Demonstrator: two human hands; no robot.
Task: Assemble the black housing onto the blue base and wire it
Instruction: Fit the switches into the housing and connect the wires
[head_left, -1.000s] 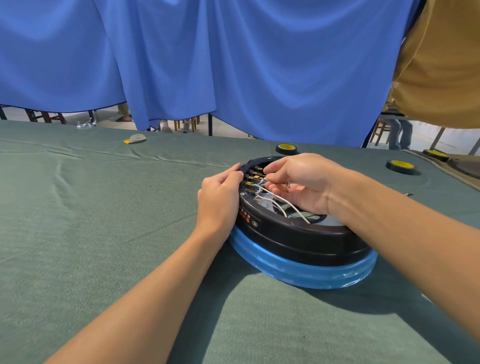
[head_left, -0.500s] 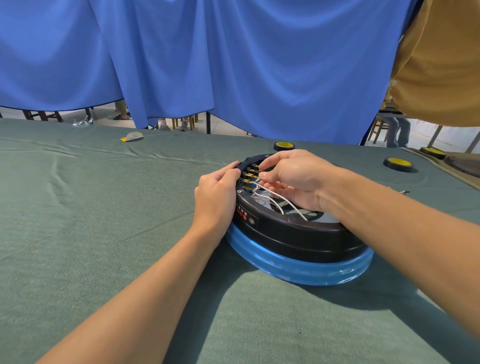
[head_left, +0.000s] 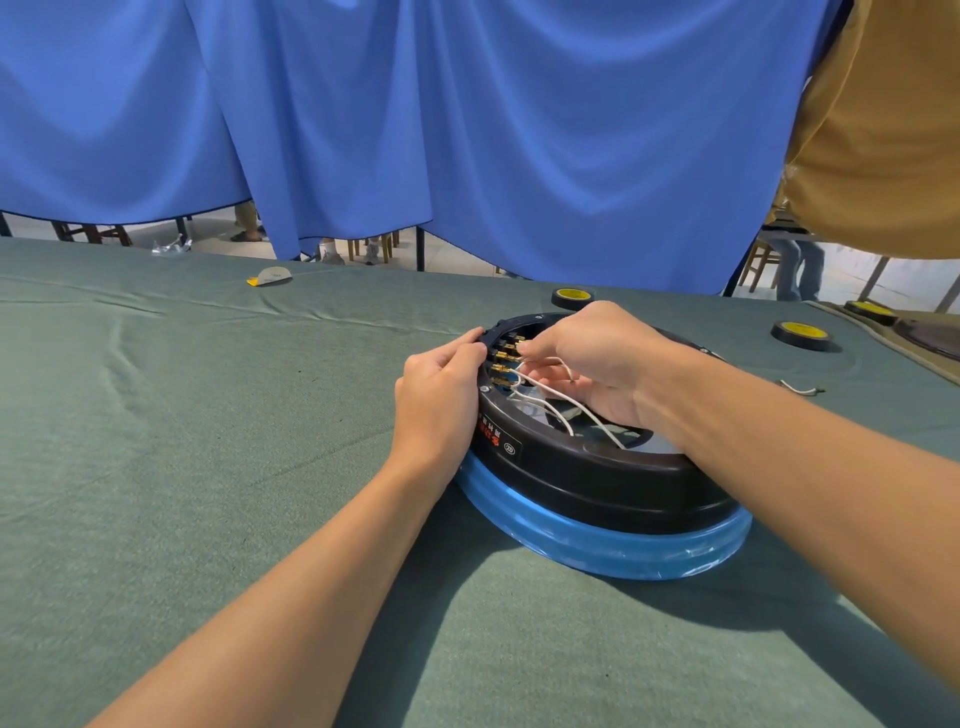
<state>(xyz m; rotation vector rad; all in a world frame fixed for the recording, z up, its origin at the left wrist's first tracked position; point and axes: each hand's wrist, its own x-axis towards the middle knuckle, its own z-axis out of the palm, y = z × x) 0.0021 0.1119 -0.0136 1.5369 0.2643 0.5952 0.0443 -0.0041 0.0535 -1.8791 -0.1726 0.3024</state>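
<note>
The round black housing (head_left: 597, 475) sits on the blue base (head_left: 613, 545) on the green cloth. Inside its left rim is a row of brass terminals (head_left: 501, 356), with white wires (head_left: 558, 410) running from them across the opening. My left hand (head_left: 439, 402) grips the housing's left rim, thumb and fingers curled over the edge beside the terminals. My right hand (head_left: 597, 358) reaches over the opening and pinches a white wire end at the upper terminals. The housing's far side is hidden behind my right hand.
Three black-and-yellow tape rolls (head_left: 571, 297), (head_left: 800, 335), (head_left: 870, 310) lie behind and to the right. A loose wire piece (head_left: 800, 388) lies right of the housing. A small white-and-yellow object (head_left: 270, 276) lies far left. A blue curtain (head_left: 415, 130) hangs behind; a person in tan stands at right.
My right hand's fingers have shifted slightly along the terminals with the wire end. My left hand stays on the rim. The view has drifted a little.
</note>
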